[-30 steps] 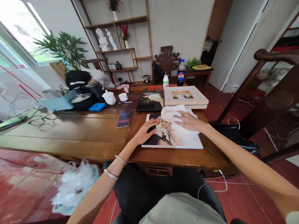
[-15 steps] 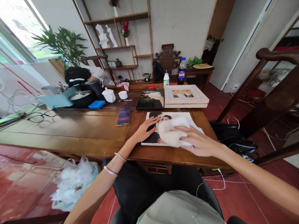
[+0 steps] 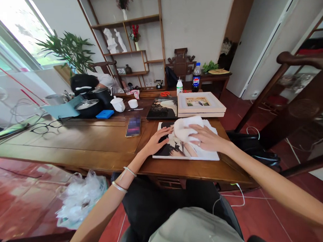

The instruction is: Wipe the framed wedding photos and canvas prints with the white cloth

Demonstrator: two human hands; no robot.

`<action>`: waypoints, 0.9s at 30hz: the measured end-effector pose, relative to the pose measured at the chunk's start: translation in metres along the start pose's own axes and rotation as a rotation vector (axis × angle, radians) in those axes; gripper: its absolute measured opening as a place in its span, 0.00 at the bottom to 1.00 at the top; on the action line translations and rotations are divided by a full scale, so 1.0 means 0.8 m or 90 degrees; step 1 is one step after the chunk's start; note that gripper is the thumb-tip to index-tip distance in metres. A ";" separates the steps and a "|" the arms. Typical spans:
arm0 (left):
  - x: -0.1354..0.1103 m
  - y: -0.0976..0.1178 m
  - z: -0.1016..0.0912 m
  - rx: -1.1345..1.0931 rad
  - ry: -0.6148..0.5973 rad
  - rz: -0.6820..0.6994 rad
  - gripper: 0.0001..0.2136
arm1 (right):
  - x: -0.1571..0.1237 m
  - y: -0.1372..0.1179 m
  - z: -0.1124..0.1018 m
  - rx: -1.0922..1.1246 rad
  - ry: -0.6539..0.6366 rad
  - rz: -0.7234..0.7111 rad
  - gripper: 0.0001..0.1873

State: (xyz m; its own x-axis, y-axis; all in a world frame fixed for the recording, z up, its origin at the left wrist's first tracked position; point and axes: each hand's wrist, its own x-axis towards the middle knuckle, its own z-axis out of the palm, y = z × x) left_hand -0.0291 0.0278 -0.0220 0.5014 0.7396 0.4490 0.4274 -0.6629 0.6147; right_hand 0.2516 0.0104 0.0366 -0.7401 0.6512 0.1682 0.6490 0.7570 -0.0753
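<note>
A photo album [image 3: 176,152] with a printed picture of two people lies flat near the front edge of the wooden table. My left hand [image 3: 158,139] rests on its left part, fingers stretched out and holding nothing. Bunched under my right hand [image 3: 205,137] is a white cloth [image 3: 185,128], pressed onto the upper right part of the album. My right fingers grip the cloth and hide some of it. The cloth covers part of the picture.
Behind the album are a dark photo book [image 3: 162,108] and a white box [image 3: 200,105]. A phone [image 3: 133,126] lies to the left. A cola bottle [image 3: 196,78], a small white bottle [image 3: 179,87], red scissors [image 3: 165,94] and a white teapot [image 3: 118,103] stand or lie farther back.
My right hand has moved the cloth up and away from me across the album, uncovering its lower right part. My left hand has stayed in nearly the same place.
</note>
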 end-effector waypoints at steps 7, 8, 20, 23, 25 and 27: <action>0.000 -0.001 0.000 0.024 -0.002 0.008 0.19 | -0.068 -0.089 -0.012 0.022 -0.041 -0.104 0.13; 0.000 -0.001 -0.001 0.025 -0.003 0.011 0.19 | -0.068 -0.088 -0.012 0.028 -0.041 -0.105 0.14; 0.000 -0.002 -0.001 0.004 -0.003 0.013 0.18 | 0.048 0.049 0.004 0.019 -0.006 0.138 0.23; 0.000 -0.001 -0.001 0.008 0.002 0.003 0.19 | 0.040 0.039 0.004 0.013 -0.010 0.121 0.22; 0.001 -0.001 0.000 0.006 0.005 0.001 0.19 | 0.021 0.015 0.002 0.008 -0.009 0.068 0.18; 0.001 -0.001 0.001 0.002 0.011 0.003 0.19 | -0.005 -0.017 0.000 0.006 -0.005 0.011 0.14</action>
State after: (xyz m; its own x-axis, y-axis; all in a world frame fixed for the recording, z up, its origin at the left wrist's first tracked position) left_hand -0.0286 0.0287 -0.0230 0.4909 0.7378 0.4634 0.4269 -0.6673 0.6103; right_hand 0.2456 -0.0026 0.0370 -0.7307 0.6641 0.1584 0.6596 0.7466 -0.0874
